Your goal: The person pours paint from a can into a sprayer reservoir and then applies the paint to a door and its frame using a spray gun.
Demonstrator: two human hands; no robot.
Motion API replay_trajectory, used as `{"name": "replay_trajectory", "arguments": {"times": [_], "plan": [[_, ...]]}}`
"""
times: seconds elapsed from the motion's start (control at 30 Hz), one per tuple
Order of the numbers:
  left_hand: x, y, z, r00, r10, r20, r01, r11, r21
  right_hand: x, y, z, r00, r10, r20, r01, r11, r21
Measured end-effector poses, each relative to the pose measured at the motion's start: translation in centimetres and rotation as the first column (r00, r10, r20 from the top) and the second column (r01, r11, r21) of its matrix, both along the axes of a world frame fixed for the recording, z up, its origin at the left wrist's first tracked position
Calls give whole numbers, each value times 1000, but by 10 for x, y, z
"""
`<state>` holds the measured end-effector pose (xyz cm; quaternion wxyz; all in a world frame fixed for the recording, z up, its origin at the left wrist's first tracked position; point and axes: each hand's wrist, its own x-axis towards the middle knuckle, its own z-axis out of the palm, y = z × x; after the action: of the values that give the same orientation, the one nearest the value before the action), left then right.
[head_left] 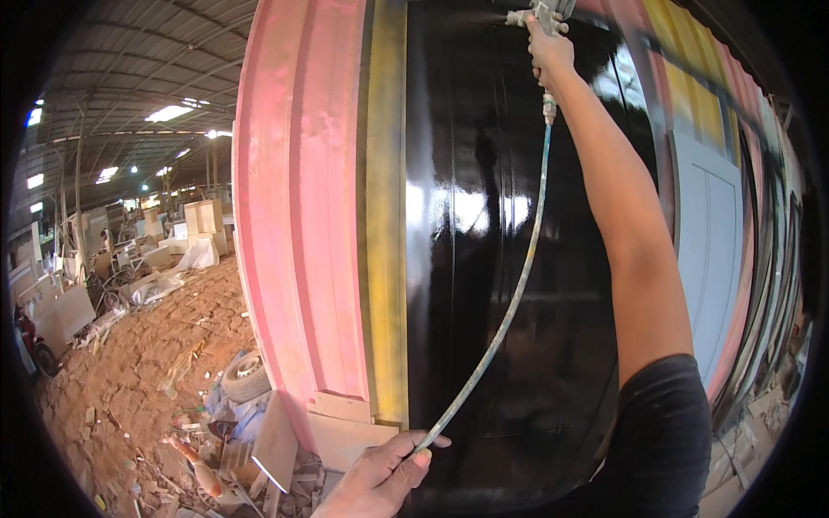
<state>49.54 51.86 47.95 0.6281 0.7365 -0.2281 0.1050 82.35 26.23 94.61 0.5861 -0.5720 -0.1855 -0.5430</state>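
Note:
A paint spray gun (546,15) is gripped in my right hand (551,53), raised high on a stretched arm; its nozzle end points left. The top of the gun is cut off by the picture's edge. From the handle a paint-specked hose (523,285) curves down to my left hand (384,473), whose thumb and fingers pinch it near the lower edge. Behind the hose stands a large glossy black panel (484,363) with bright reflections. The gun is close in front of its upper part; the gap between them cannot be judged.
Pink corrugated sheeting (298,207) and a yellow strip (387,224) flank the panel's left. A pale grey door-like panel (710,250) leans at right. Lower left are a tyre (246,377), scrap boards (275,445) and rough brown ground (155,345). Long strips (777,276) lean far right.

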Motion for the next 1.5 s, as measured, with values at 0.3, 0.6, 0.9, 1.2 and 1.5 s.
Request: {"name": "replay_trajectory", "arguments": {"times": [0.3,0.6,0.9,1.2,1.5], "plan": [[15,5,21,1000,3,-9,-3,1000,2,-26,52,19,998,51,-33,-47,992,115],[-23,42,-7,998,-17,-67,27,988,154,7,31,-122,976,15,-215,-48,988,-150],[-76,95,-70,959,-93,-266,162,955,250,-70,34,-328,875,17,-484,-94,986,-135],[-111,120,-122,910,-207,-361,307,919,246,-131,19,-506,727,87,-681,-124,992,-6],[-137,113,-162,766,-176,-619,391,891,230,-179,13,-706,580,102,-808,-148,989,18]]}}
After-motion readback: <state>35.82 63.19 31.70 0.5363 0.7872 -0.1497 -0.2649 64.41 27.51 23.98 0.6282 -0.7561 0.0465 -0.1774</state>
